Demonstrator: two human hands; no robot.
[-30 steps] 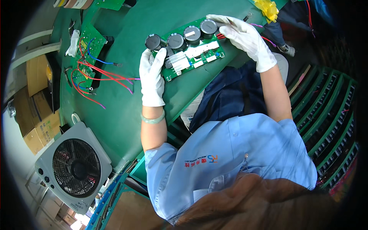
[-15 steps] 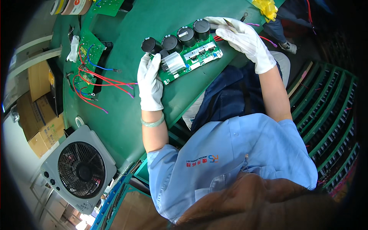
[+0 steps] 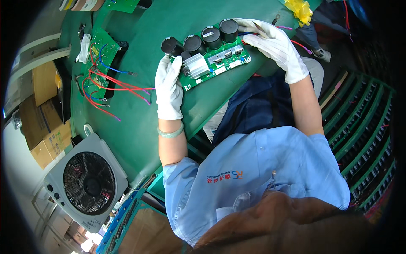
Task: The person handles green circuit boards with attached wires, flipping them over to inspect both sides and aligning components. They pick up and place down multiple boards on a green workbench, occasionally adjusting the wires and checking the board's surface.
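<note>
A green circuit board (image 3: pixel 221 59) is held slightly slanted over the green table. Several black cylindrical capacitors (image 3: pixel 194 44) line its far edge, and a silver finned heat sink (image 3: pixel 196 66) stands toward its left end. My white-gloved left hand (image 3: pixel 169 86) grips the left end, thumb beside the heat sink. At the right end, my gloved right hand (image 3: pixel 275 48) has its fingertips against the last capacitor and the board's edge. A small brown, pointed patch shows between its fingers; I cannot tell what it is. Red wires (image 3: pixel 301 45) run out past the right hand.
Left of the board lies another green circuit board (image 3: pixel 103 55) with red and blue wires (image 3: pixel 120 81) spread over the table (image 3: pixel 131 110). A grey box fan (image 3: pixel 91 182) stands at lower left. Yellow material (image 3: pixel 299 12) lies at the far right; a green slotted rack (image 3: pixel 363 139) stands right.
The whole view has shifted slightly. Both hands keep their places on the circuit board, which sits a little farther right in the picture.
</note>
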